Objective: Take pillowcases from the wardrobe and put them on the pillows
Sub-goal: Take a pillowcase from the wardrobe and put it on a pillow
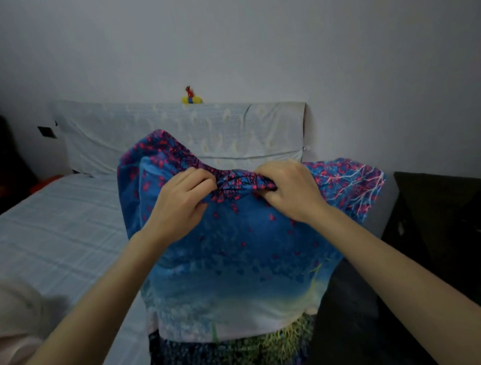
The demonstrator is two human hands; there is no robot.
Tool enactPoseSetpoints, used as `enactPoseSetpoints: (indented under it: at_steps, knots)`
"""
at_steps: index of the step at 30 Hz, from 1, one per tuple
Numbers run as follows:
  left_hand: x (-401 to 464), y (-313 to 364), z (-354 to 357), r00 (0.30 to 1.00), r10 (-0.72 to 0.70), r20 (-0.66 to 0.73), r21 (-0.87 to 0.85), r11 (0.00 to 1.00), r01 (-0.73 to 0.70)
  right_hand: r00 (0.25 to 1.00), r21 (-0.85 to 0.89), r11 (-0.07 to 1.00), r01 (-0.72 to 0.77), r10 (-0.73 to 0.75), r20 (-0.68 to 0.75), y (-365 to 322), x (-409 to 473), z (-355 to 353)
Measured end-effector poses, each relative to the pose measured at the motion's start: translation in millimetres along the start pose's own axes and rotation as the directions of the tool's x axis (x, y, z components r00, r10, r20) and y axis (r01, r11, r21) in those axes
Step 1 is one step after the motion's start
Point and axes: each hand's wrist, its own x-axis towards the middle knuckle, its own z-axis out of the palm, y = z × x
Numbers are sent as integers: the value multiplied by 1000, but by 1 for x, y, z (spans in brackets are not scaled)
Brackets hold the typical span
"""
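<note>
Both hands up at the top edge of the blue pillowcase [239,257] with the red blossom print. left hand [181,200] and right hand [290,190] each have fingers curled into a bunched fold of the fabric, close together at mid-edge. Case stands upright in front of the person, over the near edge of the bed [50,232], bulging like it's stuffed. Pillow itself not visible, so can't confirm it's inside. Guess: the bunched grip is gathering the open end, either to close it or to shake the filling down; holding it vertical lets gravity seat the pillow. Corners at upper left and upper right flop loose, so probably not filled out yet. Headboard [172,133] behind has a light cover
</note>
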Motion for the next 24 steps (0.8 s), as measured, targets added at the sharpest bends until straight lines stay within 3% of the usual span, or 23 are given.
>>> enactPoseSetpoints:
  at_steps: [14,24]
  knots:
    - [108,-91,107,983,-144,-112,269,948,170,961,155,949,273,-263,-82,159,160,76]
    - [144,-169,151,955,-250,-161,401,867,295,894,204,871,447,-426,-140,211,269,145]
